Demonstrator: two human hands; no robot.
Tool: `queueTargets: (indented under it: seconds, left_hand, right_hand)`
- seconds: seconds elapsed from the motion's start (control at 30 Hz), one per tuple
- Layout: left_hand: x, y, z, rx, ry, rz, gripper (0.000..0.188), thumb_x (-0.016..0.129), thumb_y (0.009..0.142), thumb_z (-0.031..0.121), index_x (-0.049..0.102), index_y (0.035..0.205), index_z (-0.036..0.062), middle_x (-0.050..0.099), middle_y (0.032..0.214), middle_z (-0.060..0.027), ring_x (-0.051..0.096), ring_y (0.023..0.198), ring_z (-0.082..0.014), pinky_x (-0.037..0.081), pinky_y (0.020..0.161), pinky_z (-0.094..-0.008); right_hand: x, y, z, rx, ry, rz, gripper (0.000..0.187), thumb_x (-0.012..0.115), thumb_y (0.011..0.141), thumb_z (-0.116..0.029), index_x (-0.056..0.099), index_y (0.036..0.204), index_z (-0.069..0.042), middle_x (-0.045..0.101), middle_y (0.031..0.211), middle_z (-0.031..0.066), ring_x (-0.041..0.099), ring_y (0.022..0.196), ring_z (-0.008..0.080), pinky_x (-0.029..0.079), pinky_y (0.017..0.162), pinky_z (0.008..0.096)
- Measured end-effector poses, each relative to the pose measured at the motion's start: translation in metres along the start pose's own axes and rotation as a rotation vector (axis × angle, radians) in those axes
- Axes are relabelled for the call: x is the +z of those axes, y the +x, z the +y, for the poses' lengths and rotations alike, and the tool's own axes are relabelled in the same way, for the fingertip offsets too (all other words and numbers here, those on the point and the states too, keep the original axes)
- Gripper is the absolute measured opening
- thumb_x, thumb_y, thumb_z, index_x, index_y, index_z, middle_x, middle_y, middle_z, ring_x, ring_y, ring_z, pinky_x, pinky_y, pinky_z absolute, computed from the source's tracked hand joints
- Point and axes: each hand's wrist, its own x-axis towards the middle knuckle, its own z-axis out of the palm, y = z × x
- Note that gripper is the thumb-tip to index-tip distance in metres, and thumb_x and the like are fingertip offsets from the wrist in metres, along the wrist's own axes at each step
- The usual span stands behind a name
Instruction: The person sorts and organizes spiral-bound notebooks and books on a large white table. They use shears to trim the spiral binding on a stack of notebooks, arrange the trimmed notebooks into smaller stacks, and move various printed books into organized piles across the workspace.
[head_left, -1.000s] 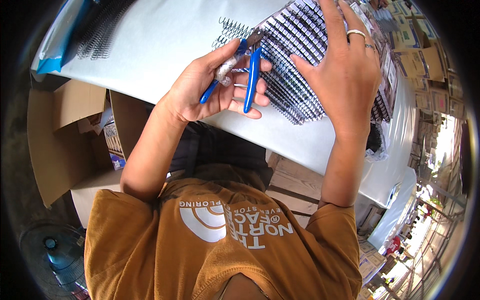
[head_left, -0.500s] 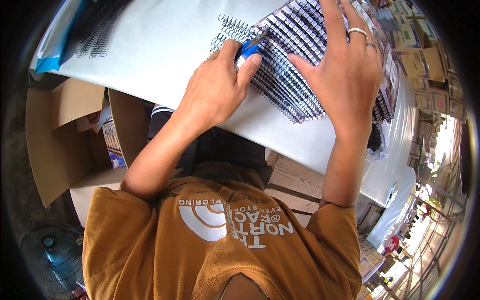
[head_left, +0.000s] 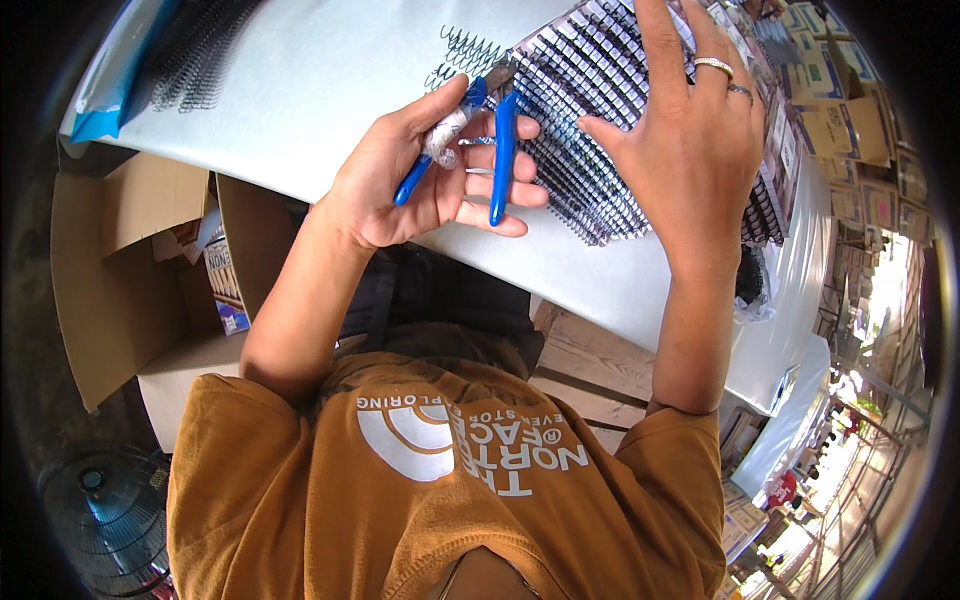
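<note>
Nearest is the wearer's orange-brown shirt (head_left: 440,470); beyond it the left grip (head_left: 395,185) lies palm up and loose, the thumb along one arm of the blue-handled pliers (head_left: 503,165) and the fingers, partly uncurled, behind the other; the handles stand well apart, one wound with a pale, crinkled wrap (head_left: 445,132); whether the cutting tips are parted is too small to tell. The right grip (head_left: 690,150) is spread wide, thumb held out, over the spiral-bound stack (head_left: 590,110), holding nothing between its fingers; contact beneath it is hidden, and it appears to steady the stack.

The stack lies on the table (head_left: 320,110), its rows of black coils fanned side by side; the plier tips are at its left edge, just beside the loose coil ends (head_left: 468,48) that stick out there; the step in hand looks like trimming or bending those ends, coil by coil; the next move would call for setting the tips on a single wire and squeezing the handles together, the stack held firm.

Farther left on the table lie more black coils (head_left: 200,65); stacked cartons (head_left: 835,110) stand far off to the right.
</note>
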Motion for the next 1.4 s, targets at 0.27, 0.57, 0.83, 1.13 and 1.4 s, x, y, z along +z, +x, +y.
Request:
queueTargets:
  seconds: [0.27, 0.57, 0.83, 1.13, 1.4]
  left_hand:
    - [0.007, 0.004, -0.007, 0.176, 1.391, 0.646, 0.050, 0.038, 0.095, 0.045, 0.052, 0.113, 0.0002, 0.061, 0.087, -0.0100, 0.063, 0.077, -0.0215, 0.049, 0.070, -0.0353]
    - [-0.010, 0.011, -0.003, 0.063, 0.001, -0.005, 0.061, 0.027, 0.096, 0.047, 0.046, 0.122, -0.0055, 0.060, 0.095, -0.0217, 0.062, 0.094, -0.0366, 0.052, 0.080, -0.0527]
    - [-0.006, 0.010, -0.006, 0.078, 0.077, 0.101, 0.061, 0.027, 0.096, 0.047, 0.046, 0.123, -0.0050, 0.061, 0.097, -0.0203, 0.062, 0.096, -0.0356, 0.052, 0.080, -0.0519]
    - [0.007, 0.010, -0.027, 0.123, 0.231, 0.250, 0.056, 0.025, 0.096, 0.050, 0.047, 0.117, 0.0027, 0.060, 0.092, -0.0152, 0.064, 0.086, -0.0270, 0.056, 0.073, -0.0380]
    - [-0.045, 0.023, -0.029, 0.134, -0.023, -0.265, 0.059, 0.025, 0.096, 0.049, 0.043, 0.121, -0.0011, 0.061, 0.100, -0.0199, 0.062, 0.097, -0.0315, 0.054, 0.079, -0.0402]
  right_hand:
    - [-0.013, 0.005, -0.003, 0.081, -0.002, -0.227, 0.092, 0.083, 0.053, -0.018, 0.040, 0.134, -0.013, 0.042, 0.129, 0.0185, 0.043, 0.113, 0.0374, 0.035, 0.096, 0.0460]
    - [-0.003, 0.075, -0.018, -0.340, 0.357, -0.122, 0.021, 0.061, 0.076, -0.016, 0.067, 0.088, 0.001, 0.065, 0.081, 0.0192, 0.061, 0.078, 0.0341, 0.046, 0.076, 0.0414]
    - [0.056, 0.125, -0.049, -0.296, 0.119, -1.115, 0.030, 0.069, 0.071, -0.023, 0.068, 0.085, 0.004, 0.066, 0.086, 0.0197, 0.064, 0.076, 0.0296, 0.049, 0.070, 0.0387]
    - [0.066, 0.121, -0.040, -0.373, 0.277, -1.081, 0.024, 0.069, 0.070, -0.018, 0.068, 0.083, 0.002, 0.066, 0.079, 0.0201, 0.064, 0.071, 0.0289, 0.049, 0.066, 0.0372]
    - [0.061, 0.124, -0.044, -0.367, 0.294, -1.069, 0.023, 0.070, 0.068, -0.016, 0.068, 0.083, 0.003, 0.066, 0.081, 0.0200, 0.064, 0.073, 0.0285, 0.049, 0.068, 0.0369]
